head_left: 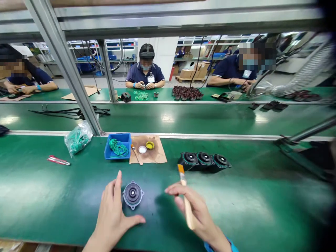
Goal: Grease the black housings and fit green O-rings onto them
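Beyond the glossy green tabletop and slanting metal post, co-workers line another; the view's right edge fades into darkness. The left hand — spread wide, holding nothing — curves beside a round, ridged dark housing on the tabletop; the right hand pinches a wooden-handled brush, some fingers hidden.

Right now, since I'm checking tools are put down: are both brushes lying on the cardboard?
No, one brush lies on the cardboard, but the right hand holds the other brush.
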A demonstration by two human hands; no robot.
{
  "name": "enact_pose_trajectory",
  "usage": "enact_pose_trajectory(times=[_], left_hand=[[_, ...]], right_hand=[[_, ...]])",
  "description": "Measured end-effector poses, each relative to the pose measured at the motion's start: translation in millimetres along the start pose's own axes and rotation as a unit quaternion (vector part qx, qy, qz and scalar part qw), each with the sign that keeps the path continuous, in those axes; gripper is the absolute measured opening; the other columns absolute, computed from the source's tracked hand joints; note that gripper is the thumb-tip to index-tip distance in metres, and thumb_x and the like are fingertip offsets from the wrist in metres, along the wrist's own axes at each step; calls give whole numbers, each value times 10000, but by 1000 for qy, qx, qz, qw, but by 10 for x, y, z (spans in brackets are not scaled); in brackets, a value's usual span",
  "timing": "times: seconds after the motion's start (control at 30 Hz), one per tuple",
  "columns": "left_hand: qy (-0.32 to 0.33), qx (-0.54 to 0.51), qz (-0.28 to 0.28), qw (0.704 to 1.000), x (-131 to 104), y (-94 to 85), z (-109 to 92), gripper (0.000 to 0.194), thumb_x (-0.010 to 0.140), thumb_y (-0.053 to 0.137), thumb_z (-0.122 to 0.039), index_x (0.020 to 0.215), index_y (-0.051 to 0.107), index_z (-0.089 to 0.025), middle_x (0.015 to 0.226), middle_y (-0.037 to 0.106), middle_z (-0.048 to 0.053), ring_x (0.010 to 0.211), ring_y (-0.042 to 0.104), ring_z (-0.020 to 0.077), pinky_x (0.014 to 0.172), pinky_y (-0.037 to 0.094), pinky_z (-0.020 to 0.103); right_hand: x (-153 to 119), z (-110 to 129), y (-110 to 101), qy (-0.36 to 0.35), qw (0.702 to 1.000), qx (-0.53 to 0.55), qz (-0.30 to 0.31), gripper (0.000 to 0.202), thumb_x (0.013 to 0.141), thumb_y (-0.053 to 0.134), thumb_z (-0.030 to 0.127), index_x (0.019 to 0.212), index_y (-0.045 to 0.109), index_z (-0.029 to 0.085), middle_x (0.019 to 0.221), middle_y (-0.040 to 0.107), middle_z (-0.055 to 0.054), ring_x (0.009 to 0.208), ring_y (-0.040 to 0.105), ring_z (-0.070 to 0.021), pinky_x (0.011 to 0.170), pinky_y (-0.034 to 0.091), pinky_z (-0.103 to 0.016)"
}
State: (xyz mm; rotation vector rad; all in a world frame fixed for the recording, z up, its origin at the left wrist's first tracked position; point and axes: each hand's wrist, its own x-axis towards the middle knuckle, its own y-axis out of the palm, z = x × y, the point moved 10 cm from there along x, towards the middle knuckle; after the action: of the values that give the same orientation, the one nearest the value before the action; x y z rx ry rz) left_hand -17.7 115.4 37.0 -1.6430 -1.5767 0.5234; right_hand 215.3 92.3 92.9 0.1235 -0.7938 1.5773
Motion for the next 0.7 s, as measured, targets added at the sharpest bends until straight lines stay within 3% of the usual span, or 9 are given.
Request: enact_pose_trajectory(times=[0.1, 0.2, 0.27, 0.37, 0.5, 0.6, 0.7], left_hand=[[27, 15, -5, 1000, 45, 100, -99, 954, 745, 741, -409, 1505, 189, -243, 1020, 597, 76, 901, 635, 293, 806, 543, 487], [46, -90, 78, 992, 308, 275, -210, 872, 742, 711, -239, 1460, 219, -285, 1090, 617, 49, 905, 654, 230, 833, 548, 406], [88, -151, 135, 975, 584, 379, -435, 865, 734, 719, -197, 1447, 239, -287, 1188, 612, 66, 1037, 635, 238, 941, 507, 420], [188, -192, 235, 934, 1013, 616, -929, 861, 753, 720, -209, 1474, 251, -237, 1306, 569, 123, 1221, 544, 274, 1053, 425, 458], [258, -187, 366, 875, 1440, 1069, -1359, 913, 729, 695, -140, 1509, 232, -248, 1324, 587, 103, 1195, 584, 231, 1031, 457, 414], [279, -172, 390, 861, 1608, 1259, -1472, 955, 715, 652, -61, 1517, 197, -309, 1392, 564, 81, 1245, 570, 202, 1005, 481, 370], [272, -136, 351, 886, 1634, 1314, -1462, 1088, 657, 751, -98, 1536, 135, -276, 1535, 373, 164, 1393, 402, 298, 1072, 412, 454]], right_hand=[[-94, 111, 111, -38, 998, -15, 49, 84, 963, 488, 224, 1003, 562, 227, 914, 673, -43, 847, 632, -161, 767, 515, -271], [-165, 144, 28, -51, 997, -39, 54, 79, 965, 477, 225, 971, 554, 216, 891, 669, -55, 804, 621, -169, 720, 513, -286], [-180, 141, -165, -53, 996, -65, 22, 79, 957, 479, 198, 964, 556, 213, 886, 668, -57, 811, 628, -169, 725, 514, -287], [-174, 140, -517, -66, 991, -111, -29, 82, 927, 510, 161, 954, 566, 214, 886, 676, -56, 819, 646, -166, 730, 522, -276], [-100, 51, -938, -71, 978, -182, -67, 85, 894, 554, 148, 905, 578, 228, 915, 707, -54, 804, 657, -179, 707, 543, -293], [-13, -192, -1238, -9, 959, -260, -108, 83, 931, 522, 188, 891, 580, 232, 1023, 709, -85, 939, 643, -236, 773, 552, -381], [56, -499, -1414, 61, 932, -324, -149, 184, 946, 525, 309, 1098, 577, 219, 1032, 688, -107, 1066, 584, -300, 894, 505, -512]])
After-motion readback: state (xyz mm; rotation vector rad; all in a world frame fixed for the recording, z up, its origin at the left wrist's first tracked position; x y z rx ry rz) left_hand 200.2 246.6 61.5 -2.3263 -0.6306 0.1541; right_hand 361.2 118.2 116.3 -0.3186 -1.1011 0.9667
